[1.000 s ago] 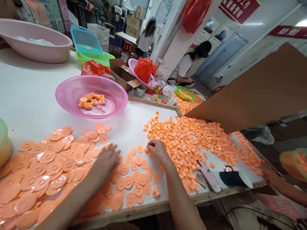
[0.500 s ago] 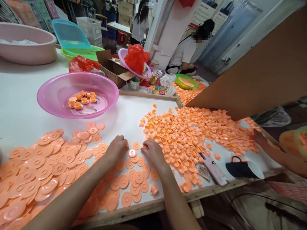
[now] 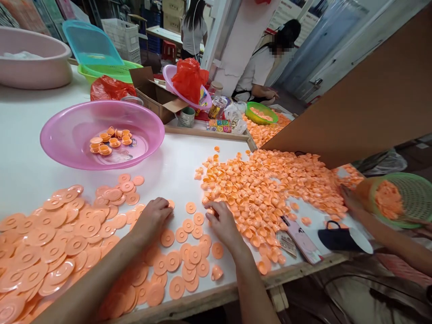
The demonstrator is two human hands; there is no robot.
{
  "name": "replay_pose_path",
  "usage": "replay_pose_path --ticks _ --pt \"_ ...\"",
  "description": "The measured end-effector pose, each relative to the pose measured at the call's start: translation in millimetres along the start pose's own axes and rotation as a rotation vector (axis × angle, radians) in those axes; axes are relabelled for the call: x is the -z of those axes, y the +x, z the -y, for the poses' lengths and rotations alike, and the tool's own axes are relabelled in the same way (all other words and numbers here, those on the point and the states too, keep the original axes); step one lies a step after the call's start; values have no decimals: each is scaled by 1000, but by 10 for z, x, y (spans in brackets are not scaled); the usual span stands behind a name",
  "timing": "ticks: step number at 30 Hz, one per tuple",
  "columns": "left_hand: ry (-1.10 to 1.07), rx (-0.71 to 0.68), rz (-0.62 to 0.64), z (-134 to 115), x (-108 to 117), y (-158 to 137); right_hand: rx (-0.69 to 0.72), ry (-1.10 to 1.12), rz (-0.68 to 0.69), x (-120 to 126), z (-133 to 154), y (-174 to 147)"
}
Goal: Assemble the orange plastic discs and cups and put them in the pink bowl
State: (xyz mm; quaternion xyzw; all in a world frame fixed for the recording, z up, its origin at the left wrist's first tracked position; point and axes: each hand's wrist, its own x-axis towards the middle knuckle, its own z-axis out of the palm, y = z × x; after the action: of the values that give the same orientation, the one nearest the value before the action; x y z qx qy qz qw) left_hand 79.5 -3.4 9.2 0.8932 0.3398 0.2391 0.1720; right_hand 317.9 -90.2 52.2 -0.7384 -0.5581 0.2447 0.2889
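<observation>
My left hand (image 3: pixel 153 220) is closed, its fingertips at a small orange plastic saucer (image 3: pixel 171 204) that peeks out beyond them. Across a narrow gap, my right hand (image 3: pixel 223 224) pinches a small orange toy cup (image 3: pixel 210 211), mostly covered by the fingers. Between and below the hands lie loose round saucers (image 3: pixel 181 235), flat on the white table. A big heap of saucers (image 3: pixel 50 238) spreads to the left under my forearm. Right of my right hand is a wide pile of little cups (image 3: pixel 259 189). One cup (image 3: pixel 216 272) lies alone near the front edge.
A pink basin (image 3: pixel 141 148) holds several cups on saucers (image 3: pixel 110 140). A phone (image 3: pixel 302 240) and a dark mask (image 3: pixel 337 236) lie at right. Another person's hand (image 3: pixel 351 200) is beside a green basket (image 3: pixel 410 193). A brown board (image 3: pixel 354 99) slants behind the cups.
My hands have drawn slightly apart, the left one moving left. At the right, the co-worker's green basket of orange pieces has swung into view over the table edge.
</observation>
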Motion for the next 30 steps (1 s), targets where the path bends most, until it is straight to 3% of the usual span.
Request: replay_pose_path --ticks 3,6,12,22,30 --pt "-71 27 -85 5 3 -143 28 -45 9 -110 53 -109" --pt "-61 153 -163 27 15 -157 95 55 45 -319 174 -63" --pt "-24 353 -62 86 -16 64 96 313 -11 -752 427 334" --pt "-175 493 -7 114 19 108 355 -106 -15 -1022 460 283" --pt "-313 604 37 143 100 374 508 -349 -14 -1065 428 330"
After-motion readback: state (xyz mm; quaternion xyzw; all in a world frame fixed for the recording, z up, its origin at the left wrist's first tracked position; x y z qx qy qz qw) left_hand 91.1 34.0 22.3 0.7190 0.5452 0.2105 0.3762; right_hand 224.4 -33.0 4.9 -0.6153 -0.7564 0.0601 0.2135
